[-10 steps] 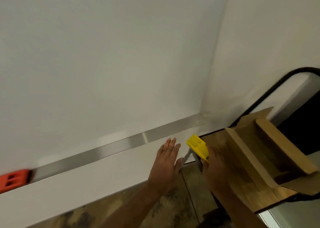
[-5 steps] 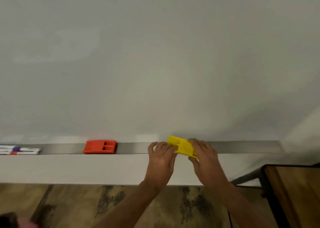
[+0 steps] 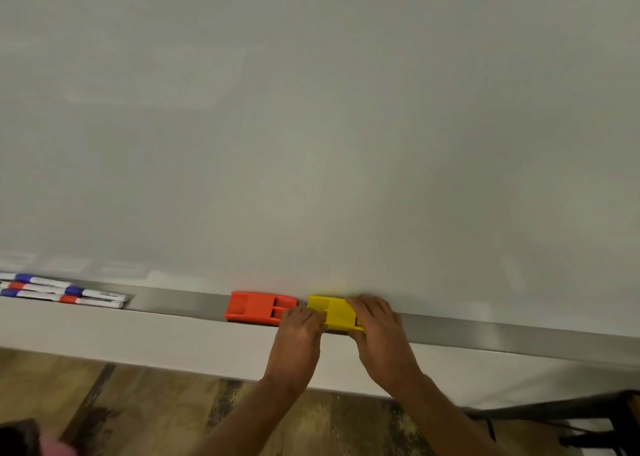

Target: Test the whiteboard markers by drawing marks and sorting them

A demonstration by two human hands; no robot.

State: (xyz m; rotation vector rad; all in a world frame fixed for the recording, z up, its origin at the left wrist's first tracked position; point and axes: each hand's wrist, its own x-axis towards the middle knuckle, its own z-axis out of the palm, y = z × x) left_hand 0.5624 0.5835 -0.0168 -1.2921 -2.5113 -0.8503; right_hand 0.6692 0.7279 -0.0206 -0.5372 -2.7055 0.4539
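Head view, the only view supplied.

Item held: a yellow holder (image 3: pixel 334 313) sits on the metal ledge (image 3: pixel 485 331) at the foot of the whiteboard (image 3: pixel 311 126). Its long axis runs along the ledge. The left hand (image 3: pixel 299 327) has its fingers curled against the near-left end of the holder. The right hand (image 3: pixel 375 320) has its fingers curled over the right end from above. Both hands grip the holder and nothing else.

An orange holder (image 3: pixel 258 308) of like shape lies on the same ledge just beside the yellow one, on its left, with a narrow gap between them.

Task items: the markers (image 3: pixel 69 291) lie in a small bundle at the far left of the ledge, well apart from both hands. Their long axes run along the ledge. They lie to the left of the fingers, beyond the orange holder, so the left hand is the nearer. No marks show on the board, and testing appears not yet begun.

Change noted: half a second ago the yellow holder was tilted and raised off the ledge, well apart from the orange one. It now rests flat, close beside it. A second ago it was at the room corner near a cardboard box, which is now out of frame.
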